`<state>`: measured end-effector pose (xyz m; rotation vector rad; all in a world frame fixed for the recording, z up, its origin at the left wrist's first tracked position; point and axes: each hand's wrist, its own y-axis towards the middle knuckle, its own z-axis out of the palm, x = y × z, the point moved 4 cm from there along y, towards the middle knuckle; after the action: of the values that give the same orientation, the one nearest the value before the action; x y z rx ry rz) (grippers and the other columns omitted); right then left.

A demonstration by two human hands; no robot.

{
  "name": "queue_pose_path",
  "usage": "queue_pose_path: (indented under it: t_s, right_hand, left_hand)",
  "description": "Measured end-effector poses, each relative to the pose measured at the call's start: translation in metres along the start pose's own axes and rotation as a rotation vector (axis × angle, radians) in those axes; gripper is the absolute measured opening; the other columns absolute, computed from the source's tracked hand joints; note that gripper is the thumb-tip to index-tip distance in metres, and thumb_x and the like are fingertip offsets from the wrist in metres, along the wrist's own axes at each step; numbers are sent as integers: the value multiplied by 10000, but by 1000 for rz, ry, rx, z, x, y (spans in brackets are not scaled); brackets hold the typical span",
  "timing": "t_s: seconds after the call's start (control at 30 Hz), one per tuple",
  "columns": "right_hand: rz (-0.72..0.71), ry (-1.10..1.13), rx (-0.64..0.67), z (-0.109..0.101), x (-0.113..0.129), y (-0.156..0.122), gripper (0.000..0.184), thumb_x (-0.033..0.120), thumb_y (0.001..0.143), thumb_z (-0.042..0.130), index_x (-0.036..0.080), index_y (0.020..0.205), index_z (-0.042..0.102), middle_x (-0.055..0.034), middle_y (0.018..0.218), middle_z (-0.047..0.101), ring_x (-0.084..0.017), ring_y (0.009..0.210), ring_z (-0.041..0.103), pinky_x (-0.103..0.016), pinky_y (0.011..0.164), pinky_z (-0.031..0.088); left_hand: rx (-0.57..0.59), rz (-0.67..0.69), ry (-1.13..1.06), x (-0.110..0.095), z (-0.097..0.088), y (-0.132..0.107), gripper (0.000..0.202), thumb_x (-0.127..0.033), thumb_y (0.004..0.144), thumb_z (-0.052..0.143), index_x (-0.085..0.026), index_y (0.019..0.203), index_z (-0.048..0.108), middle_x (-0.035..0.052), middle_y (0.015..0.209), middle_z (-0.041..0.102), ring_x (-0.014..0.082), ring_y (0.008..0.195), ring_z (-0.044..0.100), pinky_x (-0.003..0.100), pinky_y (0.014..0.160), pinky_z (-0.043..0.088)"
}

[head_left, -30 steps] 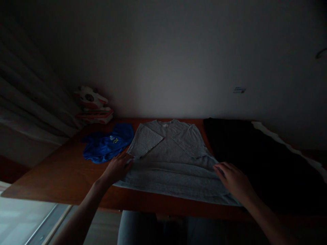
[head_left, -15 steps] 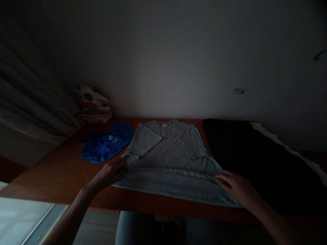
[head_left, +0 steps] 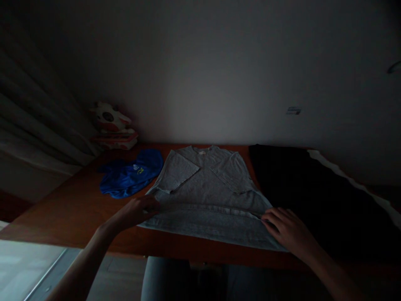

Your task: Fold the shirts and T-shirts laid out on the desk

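Note:
A grey T-shirt (head_left: 206,188) lies flat on the brown wooden table (head_left: 78,209), collar toward the wall, both sleeves folded inward. A crease runs across its lower part from side to side. My left hand (head_left: 138,210) pinches the shirt's left edge at that crease. My right hand (head_left: 286,232) grips the right edge at the same crease, fingers curled on the cloth. The room is dim.
A crumpled blue garment (head_left: 130,173) lies left of the shirt. A large black cloth (head_left: 313,192) with a white edge covers the table's right side. A white and red toy (head_left: 112,127) sits by the curtain (head_left: 34,121) at the back left. A wall stands behind the table.
Both hands slid toward me along the shirt's side edges, and a crease formed across its lower part. The shirt's hem now lies a little farther from the table's front edge.

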<state>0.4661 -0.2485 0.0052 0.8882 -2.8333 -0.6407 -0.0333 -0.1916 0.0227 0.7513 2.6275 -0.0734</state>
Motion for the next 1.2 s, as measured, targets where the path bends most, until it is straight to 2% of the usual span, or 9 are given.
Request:
queue_pose_path:
  t_s: [0.13,0.27,0.4,0.47,0.63,0.83,1.0,1.1,1.2]
  right_hand:
    - [5,6,-37,-4,0,-5,228,188,988,464,231,921,678,-25,879,727,-167,753,671,-317,766,447]
    - [-2,11,-71,-6,-2,-15,225,206,998,462,231,916,670,-30,897,721,-171,782,685,-313,785,473]
    - [3,25,-73,-3,-3,-26,241,207,1001,449,235,903,668,-34,873,714,-169,774,688,-310,772,505]
    - [5,47,-62,-1,-1,-30,233,194,991,456,244,928,675,-37,890,718,-175,798,689,-312,779,518]
    - [-77,53,-47,-2,4,-35,278,109,947,470,256,1018,695,-33,915,711,-183,829,676,-324,801,521]
    - [-102,58,-40,-10,3,-35,331,102,913,488,272,1083,715,-38,906,696,-174,802,660,-325,780,514]
    - [-126,120,37,-10,4,-38,435,67,841,521,319,1131,724,-26,911,691,-174,827,670,-335,799,509]
    - [-99,149,67,-12,6,-40,384,130,839,563,312,1132,730,-37,929,693,-184,853,675,-331,786,529]
    - [-27,195,91,-12,14,-36,224,233,876,610,285,1052,739,-48,938,699,-197,868,680,-327,770,550]
  left_hand:
    - [-65,86,47,-6,-1,-3,189,-254,934,587,-226,1015,755,45,962,725,134,797,715,178,718,532]
    - [-169,118,93,-6,-3,-12,202,-255,960,548,-215,981,744,60,1001,716,137,820,720,186,738,547]
    - [-338,180,152,-7,-10,-23,216,-252,978,534,-215,950,744,64,971,723,148,856,724,199,761,565]
    - [-369,200,157,-8,-11,-27,211,-248,978,539,-213,926,741,62,952,727,145,853,725,199,758,571]
    - [-314,186,143,-9,-7,-37,210,-224,969,537,-208,884,728,55,936,729,129,837,720,185,753,570]
    - [-357,190,144,-8,-6,-45,184,-203,950,554,-222,955,736,50,944,738,138,844,724,191,746,571]
    - [-259,261,173,-14,-4,-46,239,-136,948,521,-233,926,738,46,925,727,132,840,711,191,739,557]
    - [-232,274,223,-17,-2,-46,221,-120,916,530,-232,902,720,45,931,723,150,848,701,220,745,551]
    - [-202,253,270,-25,3,-42,193,-139,868,564,-236,952,708,49,967,724,198,902,691,298,799,549]
